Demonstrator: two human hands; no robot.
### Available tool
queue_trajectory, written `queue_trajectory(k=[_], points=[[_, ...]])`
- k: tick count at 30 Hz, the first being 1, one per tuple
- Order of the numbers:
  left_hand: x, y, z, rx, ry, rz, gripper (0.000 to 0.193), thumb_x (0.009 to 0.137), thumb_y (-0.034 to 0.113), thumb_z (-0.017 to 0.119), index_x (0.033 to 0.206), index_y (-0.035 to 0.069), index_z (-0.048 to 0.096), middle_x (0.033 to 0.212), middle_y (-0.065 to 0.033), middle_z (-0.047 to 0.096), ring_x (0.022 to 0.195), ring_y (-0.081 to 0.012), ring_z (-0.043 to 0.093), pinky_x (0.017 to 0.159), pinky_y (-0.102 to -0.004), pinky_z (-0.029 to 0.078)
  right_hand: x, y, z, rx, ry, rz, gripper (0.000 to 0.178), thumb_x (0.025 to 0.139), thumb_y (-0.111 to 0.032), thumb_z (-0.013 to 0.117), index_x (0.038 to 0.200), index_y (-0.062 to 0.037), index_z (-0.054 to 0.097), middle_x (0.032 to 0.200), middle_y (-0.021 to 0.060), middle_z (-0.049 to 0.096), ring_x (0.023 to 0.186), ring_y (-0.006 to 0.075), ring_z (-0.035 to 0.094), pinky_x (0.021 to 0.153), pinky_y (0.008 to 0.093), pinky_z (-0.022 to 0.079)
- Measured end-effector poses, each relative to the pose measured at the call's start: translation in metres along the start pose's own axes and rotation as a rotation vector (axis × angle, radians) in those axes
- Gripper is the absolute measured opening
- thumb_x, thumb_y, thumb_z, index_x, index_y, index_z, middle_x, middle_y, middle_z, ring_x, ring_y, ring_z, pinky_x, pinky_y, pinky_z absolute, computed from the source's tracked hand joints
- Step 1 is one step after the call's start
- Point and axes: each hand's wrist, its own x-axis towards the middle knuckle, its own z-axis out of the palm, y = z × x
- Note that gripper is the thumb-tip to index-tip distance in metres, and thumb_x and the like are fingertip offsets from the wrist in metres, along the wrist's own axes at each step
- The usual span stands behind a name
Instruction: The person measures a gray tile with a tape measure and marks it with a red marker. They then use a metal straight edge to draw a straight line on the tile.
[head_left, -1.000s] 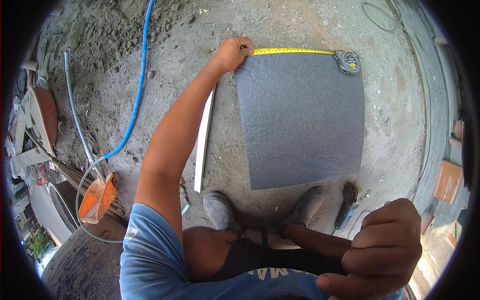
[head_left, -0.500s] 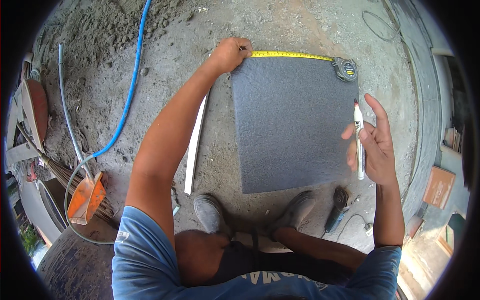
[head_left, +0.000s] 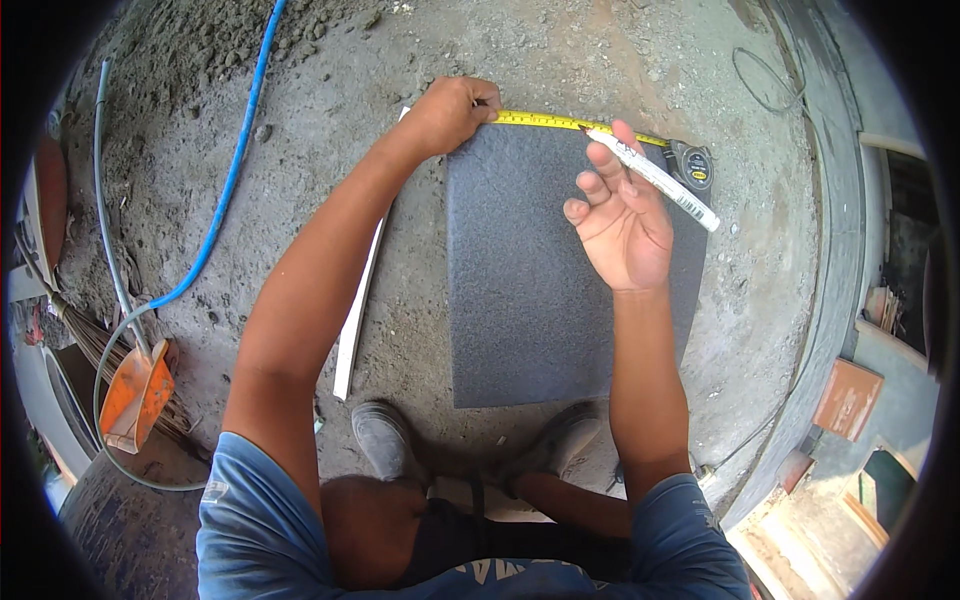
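My right fingers (head_left: 592, 187) pinch a white marker (head_left: 677, 196), its tip at the yellow tape blade (head_left: 540, 120); I can't tell whether they touch. My left fingers (head_left: 487, 100) grip the blade's left end at the slab's (head_left: 520, 260) far left corner. The marker should feel light, stiff and smooth, best held mid-barrel; the blade, thin and springy. The tape case (head_left: 692, 165) sits by the far right corner. Flat on the ground (head_left: 760, 250) below my fingers, the slab looks heavy, rigid and chip-prone, best grasped by opposite edges.

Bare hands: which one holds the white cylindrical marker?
The right hand holds the white cylindrical marker; the left hand holds the yellow tape-measure blade instead.
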Motion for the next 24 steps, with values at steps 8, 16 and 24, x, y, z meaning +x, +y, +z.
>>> queue_trajectory(k=[8,16,24], points=[[-0.002,-0.004,0.001,0.041,0.044,0.044,0.008,0.087,0.008,0.064,0.091,0.002,0.065,0.086,-0.0119,0.066,0.081,-0.0243,0.064,0.077,-0.0372,0.049,0.054,0.024,-0.021,-1.223,0.265,-0.224,0.034,0.095,-0.025,0.059,0.118,-0.0020,0.065,0.086,0.0074,0.069,0.075,0.0074,0.059,0.064,0.0216,0.045],[-0.001,-0.004,0.005,0.055,0.062,0.068,0.007,0.087,0.007,0.063,0.090,0.002,0.066,0.085,-0.0125,0.066,0.078,-0.0252,0.065,0.077,-0.0383,0.051,0.068,0.034,-0.056,-1.439,0.169,-0.508,0.019,0.086,-0.011,0.068,0.101,0.0011,0.069,0.080,0.0080,0.071,0.064,0.0075,0.062,0.057,0.0227,0.050],[-0.002,-0.003,0.004,0.081,0.060,0.029,0.008,0.088,0.009,0.063,0.090,0.002,0.066,0.084,-0.0120,0.066,0.078,-0.0231,0.065,0.076,-0.0374,0.051,0.071,0.039,-0.055,-1.543,0.143,-0.616,0.016,0.084,-0.011,0.072,0.093,0.0012,0.071,0.075,0.0079,0.071,0.059,0.0081,0.062,0.053,0.0220,0.049]])
